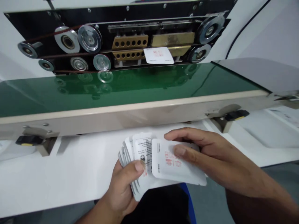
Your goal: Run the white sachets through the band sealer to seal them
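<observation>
The left hand (122, 186) has its thumb pressed over a fanned stack of white packets (143, 146), fingers curled beneath. Just beside that thumb, the right hand (215, 158) pinches a red-printed packet (174, 166) between thumb and fingers. Beyond both hands' fingers lie the green belt (135, 90) and, farther, another packet (158, 56) at the brass blocks (130, 42).
</observation>
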Motion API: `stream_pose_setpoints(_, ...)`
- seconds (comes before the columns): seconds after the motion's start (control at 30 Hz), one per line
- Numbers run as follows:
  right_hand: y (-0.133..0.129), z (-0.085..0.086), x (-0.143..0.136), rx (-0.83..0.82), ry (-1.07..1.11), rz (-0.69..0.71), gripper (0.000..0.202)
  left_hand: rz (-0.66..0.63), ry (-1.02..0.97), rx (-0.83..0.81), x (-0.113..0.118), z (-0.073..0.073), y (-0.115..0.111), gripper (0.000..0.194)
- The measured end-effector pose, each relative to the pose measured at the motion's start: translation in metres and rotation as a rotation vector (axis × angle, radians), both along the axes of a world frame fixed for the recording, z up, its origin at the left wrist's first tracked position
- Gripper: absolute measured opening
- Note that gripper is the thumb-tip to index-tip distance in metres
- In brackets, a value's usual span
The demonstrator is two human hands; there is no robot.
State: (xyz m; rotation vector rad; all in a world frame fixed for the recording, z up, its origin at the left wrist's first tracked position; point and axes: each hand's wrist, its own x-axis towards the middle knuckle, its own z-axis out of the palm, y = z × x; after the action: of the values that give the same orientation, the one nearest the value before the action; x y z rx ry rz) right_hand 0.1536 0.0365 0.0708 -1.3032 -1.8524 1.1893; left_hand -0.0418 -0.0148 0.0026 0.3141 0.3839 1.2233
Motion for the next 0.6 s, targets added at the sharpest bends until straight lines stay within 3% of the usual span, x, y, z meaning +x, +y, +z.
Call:
stream_pose_setpoints(0.13,0.006,0.007,-0.012,0.043,-0.030,-0.023,0.026,-0.017,0.016,0.029,0.003,0.000,-0.001,0.061)
stream_pose_setpoints(0.3,0.011,0.005,-0.041,0.053,0.361,-0.213,0.035,-0.002,0.044,0.029,0.002,-0.001,-0.002,0.063)
stream_pose_setpoints(0.43,0.006,0.003,-0.044,-0.035,0.620,-0.086,0.032,0.033,0.066,0.031,-0.001,-0.006,-0.002,0.059)
stream_pose_setpoints(0.6,-0.012,-0.017,-0.040,-0.064,0.606,0.073,0.054,0.007,0.112,0.004,0.003,0.000,0.000,0.062)
